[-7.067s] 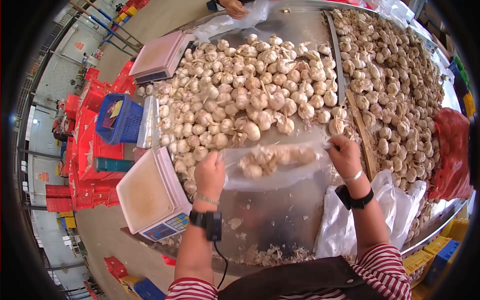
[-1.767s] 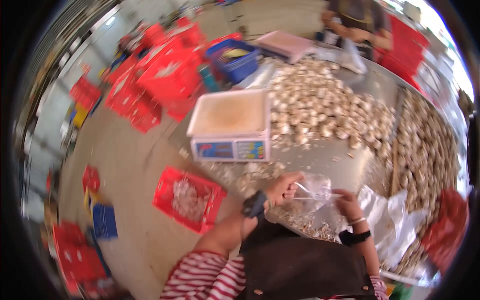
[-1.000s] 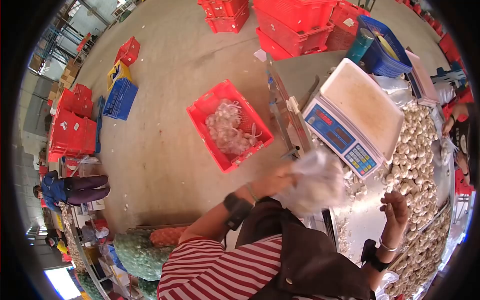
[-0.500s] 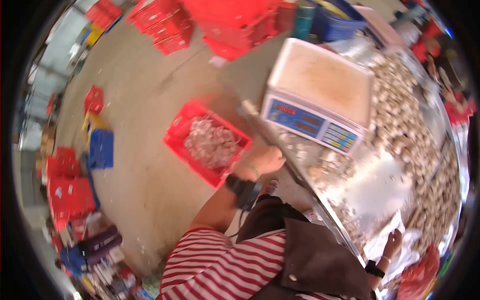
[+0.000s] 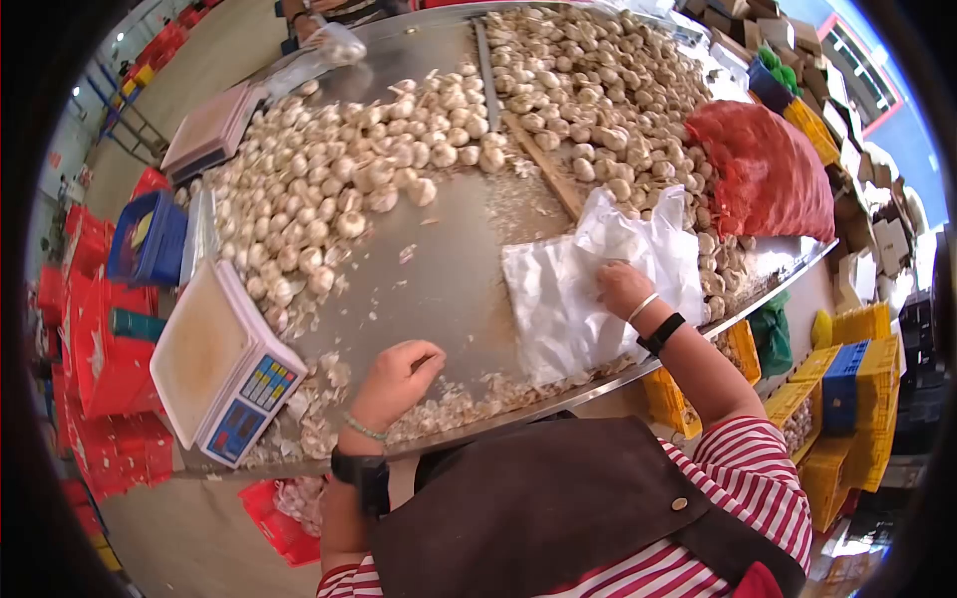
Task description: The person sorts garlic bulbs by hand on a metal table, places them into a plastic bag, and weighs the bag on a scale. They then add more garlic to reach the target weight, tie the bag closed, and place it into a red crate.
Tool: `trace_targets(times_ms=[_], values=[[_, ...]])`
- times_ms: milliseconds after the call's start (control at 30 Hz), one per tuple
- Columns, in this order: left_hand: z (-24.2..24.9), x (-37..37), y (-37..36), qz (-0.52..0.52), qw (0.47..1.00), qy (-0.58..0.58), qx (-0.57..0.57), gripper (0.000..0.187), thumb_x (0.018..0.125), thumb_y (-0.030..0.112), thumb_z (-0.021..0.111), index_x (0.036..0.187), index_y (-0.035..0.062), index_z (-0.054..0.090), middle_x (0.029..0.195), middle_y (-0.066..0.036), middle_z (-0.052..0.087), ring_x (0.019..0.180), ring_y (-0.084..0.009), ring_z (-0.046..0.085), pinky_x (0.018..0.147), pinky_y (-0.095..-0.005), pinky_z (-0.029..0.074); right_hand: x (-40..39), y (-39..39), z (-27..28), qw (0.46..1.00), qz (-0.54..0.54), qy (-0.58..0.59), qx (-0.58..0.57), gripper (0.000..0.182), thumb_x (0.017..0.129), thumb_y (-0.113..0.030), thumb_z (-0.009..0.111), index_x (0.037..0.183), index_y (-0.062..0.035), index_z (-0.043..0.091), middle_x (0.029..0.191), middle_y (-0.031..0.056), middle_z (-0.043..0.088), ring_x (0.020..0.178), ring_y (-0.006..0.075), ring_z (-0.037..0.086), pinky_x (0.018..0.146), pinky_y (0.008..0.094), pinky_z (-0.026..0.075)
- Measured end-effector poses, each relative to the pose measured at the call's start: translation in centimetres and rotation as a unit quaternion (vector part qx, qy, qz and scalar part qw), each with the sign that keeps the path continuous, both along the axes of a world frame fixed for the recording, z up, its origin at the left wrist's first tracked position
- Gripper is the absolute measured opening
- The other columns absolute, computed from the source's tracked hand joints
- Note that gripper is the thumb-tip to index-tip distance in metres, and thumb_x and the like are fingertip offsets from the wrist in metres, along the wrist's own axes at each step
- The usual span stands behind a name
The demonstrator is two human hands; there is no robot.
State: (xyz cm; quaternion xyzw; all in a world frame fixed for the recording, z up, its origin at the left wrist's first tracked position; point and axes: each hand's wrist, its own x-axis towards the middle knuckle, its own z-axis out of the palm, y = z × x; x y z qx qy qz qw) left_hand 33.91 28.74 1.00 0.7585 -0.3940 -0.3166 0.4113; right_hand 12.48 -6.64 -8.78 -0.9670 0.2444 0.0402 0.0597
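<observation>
White plastic bags [image 5: 553,299] lie in a crumpled pile on the metal table [image 5: 439,259]. My right hand [image 5: 625,287] is on this pile, its fingers curled into the thin plastic and gripping a bag; the fingertips are partly hidden. Over the near part of the table, my left hand [image 5: 397,384] hovers with fingers curled in and nothing visible in them. Left of it stands a digital scale [image 5: 234,364] with a bare, stained pan. Garlic bulbs [image 5: 369,164] are heaped beyond both hands, and loose garlic skins [image 5: 469,404] lie along the near edge.
A red mesh sack [image 5: 763,169] lies at the right end. A wooden strip [image 5: 543,164] and a metal bar divide the garlic. A red crate [image 5: 274,528] with bagged contents sits below the table's left side. Yellow crates [image 5: 857,399] are stacked right. Another person's hand [image 5: 304,30] is across the table.
My view has swung from the floor and red crate to the table. My left hand has come from near the crate to above the table. My right hand is still at the white bags.
</observation>
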Motion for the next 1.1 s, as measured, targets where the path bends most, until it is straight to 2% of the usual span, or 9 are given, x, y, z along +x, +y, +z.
trace_targets(times_ms=[233, 300, 433, 667, 767, 833, 867, 900, 1100], values=[[-2.2, -3.3, -14.1, -0.091, 0.996, -0.019, 0.010, 0.015, 0.087, 0.014, 0.063, 0.093, 0.0002, 0.065, 0.082, -0.009, 0.064, 0.073, -0.0177, 0.059, 0.068, -0.0298, 0.047, -0.1, -0.6, 9.1, 0.976, -0.118, -0.092, 0.157, 0.030, 0.069, -0.020, 0.078, 0.088, -0.0056, 0.060, 0.094, 0.0138, 0.061, 0.096, 0.0332, 0.058, 0.079, 0.0398, 0.047], [-3.3, -4.5, -17.0, -0.074, 0.997, 0.009, -0.001, 0.016, 0.087, 0.015, 0.064, 0.092, -0.0004, 0.065, 0.083, -0.010, 0.065, 0.072, -0.0172, 0.059, 0.068, -0.0298, 0.047, -0.9, -2.3, 8.6, 0.968, -0.079, -0.235, 0.026, 0.034, 0.067, -0.019, 0.079, 0.094, -0.0062, 0.062, 0.104, 0.0137, 0.058, 0.100, 0.0341, 0.055, 0.084, 0.0411, 0.045], [-5.9, -6.0, -22.2, 0.024, 0.999, 0.032, -0.020, 0.034, 0.088, 0.028, 0.064, 0.100, -0.0026, 0.062, 0.085, -0.017, 0.066, 0.079, -0.0294, 0.064, 0.075, -0.0376, 0.050, -2.5, -5.5, 5.8, 0.979, -0.102, -0.174, -0.043, 0.034, 0.066, -0.015, 0.078, 0.097, -0.0094, 0.066, 0.116, 0.0129, 0.056, 0.107, 0.0325, 0.053, 0.089, 0.0429, 0.043], [-9.7, -4.4, -31.6, 0.114, 0.972, -0.208, -0.010, 0.052, 0.085, 0.033, 0.069, 0.118, -0.0049, 0.055, 0.096, -0.014, 0.066, 0.085, -0.0193, 0.064, 0.080, -0.0319, 0.050, -3.1, -5.7, 4.1, 0.989, -0.064, -0.120, 0.050, 0.034, 0.075, -0.013, 0.069, 0.108, -0.0140, 0.063, 0.130, 0.0143, 0.048, 0.120, 0.0338, 0.047, 0.092, 0.0475, 0.042], [-9.6, -3.3, -33.0, -0.006, 0.994, 0.042, 0.104, 0.040, 0.088, 0.027, 0.067, 0.114, -0.0013, 0.057, 0.096, -0.011, 0.065, 0.084, -0.0179, 0.064, 0.077, -0.0316, 0.050, -2.7, -4.7, 3.8, 0.994, -0.057, -0.086, 0.031, 0.051, 0.076, -0.013, 0.066, 0.126, -0.0153, 0.053, 0.137, 0.0164, 0.043, 0.125, 0.0343, 0.043, 0.097, 0.0481, 0.040], [-7.9, -2.3, -30.7, 0.243, 0.912, 0.285, -0.168, 0.030, 0.091, 0.023, 0.060, 0.107, -0.0022, 0.061, 0.096, -0.010, 0.063, 0.092, -0.0232, 0.061, 0.081, -0.0318, 0.049, -3.4, -5.4, 2.9, 0.989, -0.093, -0.074, 0.084, 0.063, 0.077, -0.015, 0.064, 0.137, -0.0167, 0.042, 0.140, 0.0181, 0.039, 0.129, 0.0349, 0.039, 0.098, 0.0511, 0.039], [-7.3, 0.0, -28.2, 0.235, 0.938, 0.118, -0.225, 0.017, 0.095, 0.015, 0.052, 0.098, 0.0014, 0.062, 0.085, -0.003, 0.061, 0.085, -0.0179, 0.063, 0.080, -0.0344, 0.052, -3.8, -5.7, 2.7, 0.992, -0.103, -0.035, 0.068, 0.063, 0.078, -0.015, 0.064, 0.137, -0.0168, 0.043, 0.140, 0.0190, 0.039, 0.128, 0.0355, 0.040, 0.096, 0.0522, 0.041], [-1.9, 0.7, -26.1, 0.264, 0.850, 0.366, -0.271, 0.019, 0.096, 0.015, 0.050, 0.103, 0.0014, 0.061, 0.093, -0.007, 0.063, 0.089, -0.0208, 0.064, 0.083, -0.0394, 0.053, -4.3, -5.8, 2.3, 0.992, -0.110, 0.004, 0.053, 0.062, 0.078, -0.015, 0.063, 0.137, -0.0169, 0.044, 0.140, 0.0198, 0.039, 0.128, 0.0361, 0.040, 0.094, 0.0533, 0.042], [4.0, 4.8, -10.7, 0.342, 0.810, 0.359, -0.313, 0.042, 0.098, 0.029, 0.049, 0.129, 0.0005, 0.049, 0.125, -0.014, 0.057, 0.116, -0.0299, 0.054, 0.102, -0.0474, 0.040, -4.7, -6.8, 1.1, 0.996, -0.048, 0.030, 0.067, 0.073, 0.069, -0.013, 0.071, 0.136, -0.0135, 0.044, 0.145, 0.0262, 0.032, 0.130, 0.0422, 0.037, 0.093, 0.0570, 0.043]])
